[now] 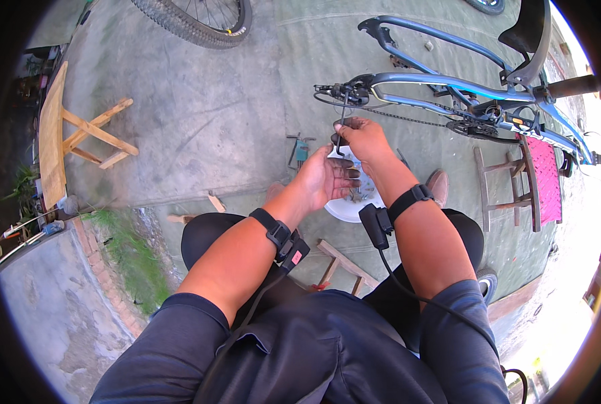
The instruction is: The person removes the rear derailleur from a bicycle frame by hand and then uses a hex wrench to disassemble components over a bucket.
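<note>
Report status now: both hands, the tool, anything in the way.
Right hand gripping black L-shaped tool. Left hand open, close by. Tool's far end overlaps rear derailleur in view; contact unclear. White basin beneath hands.

Free room over floor [199, 121] leftward, bicycle frame [442, 79] forward-right.

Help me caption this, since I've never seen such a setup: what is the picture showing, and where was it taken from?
There is no machine here, just a person's two bare hands. The one picture comes from a wide camera on their head, looking down, so straight edges bend near the rim. Both wrists wear black straps with small boxes and cables.

The right hand holds a thin bent tool. The left hand is open, its fingers darkly smudged; whether it touches the tool is unclear. Beneath is a white bowl with small, blurry contents. A blue bike frame stretches ahead to the right.
</note>
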